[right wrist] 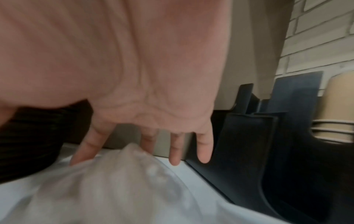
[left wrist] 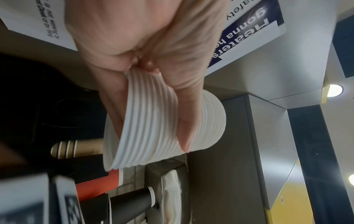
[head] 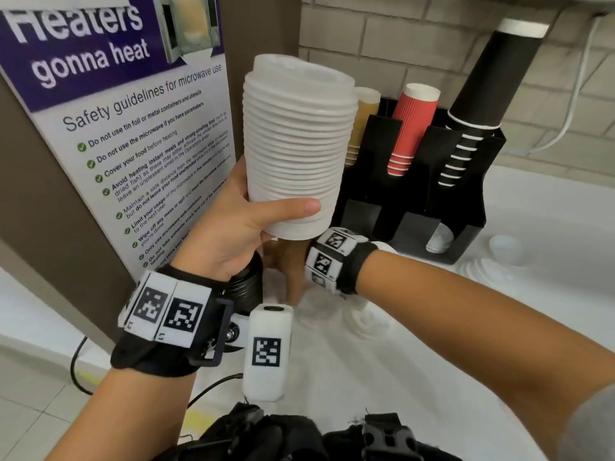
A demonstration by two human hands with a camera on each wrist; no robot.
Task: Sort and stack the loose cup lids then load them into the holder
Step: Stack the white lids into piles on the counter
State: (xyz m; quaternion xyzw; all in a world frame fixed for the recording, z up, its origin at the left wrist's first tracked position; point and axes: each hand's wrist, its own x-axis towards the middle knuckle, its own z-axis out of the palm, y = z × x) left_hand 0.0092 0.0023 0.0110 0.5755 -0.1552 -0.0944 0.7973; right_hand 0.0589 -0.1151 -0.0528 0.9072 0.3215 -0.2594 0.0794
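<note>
My left hand (head: 279,211) grips a tall stack of white cup lids (head: 296,144) near its bottom and holds it upright in the air, thumb across the front. In the left wrist view the lid stack (left wrist: 153,128) sits between thumb and fingers. Under the stack my right hand (head: 289,274) reaches down to the white counter; in the right wrist view this right hand (right wrist: 145,141) has straight, spread fingers (right wrist: 86,148) touching a blurred loose white lid (right wrist: 124,174). The black holder (head: 466,181) stands behind, at the right.
The holder carries kraft cups (head: 362,121), red cups (head: 412,128) and black cups (head: 479,111); a few white lids (head: 439,242) lie in its lower right slot. Loose lids (head: 369,321) and a domed lid (head: 506,249) lie on the counter. Black lids (head: 248,284) stand by the poster wall.
</note>
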